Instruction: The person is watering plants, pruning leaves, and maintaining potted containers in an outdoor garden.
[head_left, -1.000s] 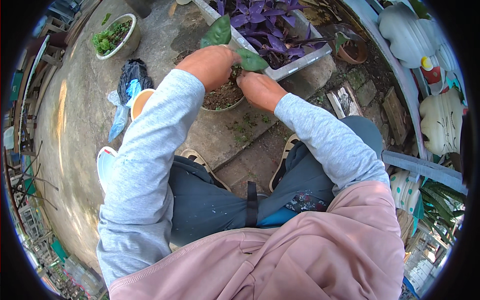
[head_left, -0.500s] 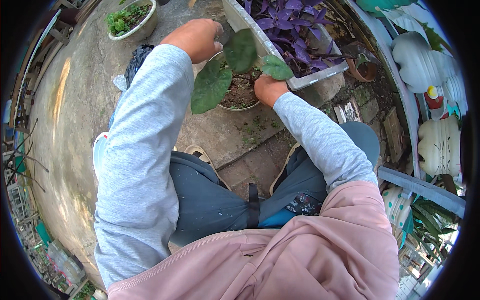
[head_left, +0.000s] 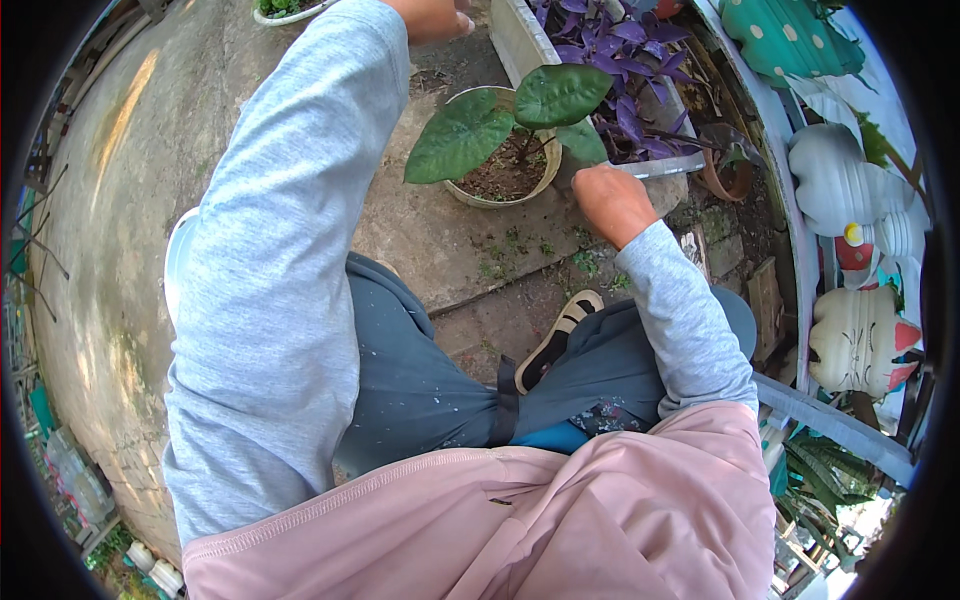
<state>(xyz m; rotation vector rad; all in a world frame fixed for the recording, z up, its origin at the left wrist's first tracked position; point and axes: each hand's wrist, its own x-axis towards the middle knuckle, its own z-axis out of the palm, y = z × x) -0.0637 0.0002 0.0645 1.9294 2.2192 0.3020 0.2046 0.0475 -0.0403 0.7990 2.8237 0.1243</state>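
Left hand: I had the left hand [head_left: 435, 18] at the view's upper edge, partly cut off; fingers bent, a grip I could not tell.
Right hand: the right hand [head_left: 612, 202] was curled, knuckles up, at the lower edge of the small leaf [head_left: 582, 143]. Fingertips hidden; could not tell whether it pinched the leaf.
Pot: the pot [head_left: 499, 204] stood between the hands, nearer the body than the left, just left of the right. Upright on the slab [head_left: 400, 235].
Pot weight: I judged it moderately heavy, soil [head_left: 495, 182] filling much of it; wall thin and stiffish, might flex under one-sided pull.
Pot hold: rim best, I judged, from opposite sides, or a palm under the base. Bare rim lay on the side toward the body.
Leaves: large leaf [head_left: 458, 142] reached below the left hand; upper leaf [head_left: 563, 97] hung above and left of the right. Broad, soft, smooth; I judged them easily torn or creased, poor handles.
Stalks: the stalks [head_left: 523, 147] rose from the soil left of the right hand. Likely juicy and snappable; light pinch near the base only.
Planter: the planter [head_left: 520, 40] stood right of the left hand, just beside the pot; snag risk for leaves.
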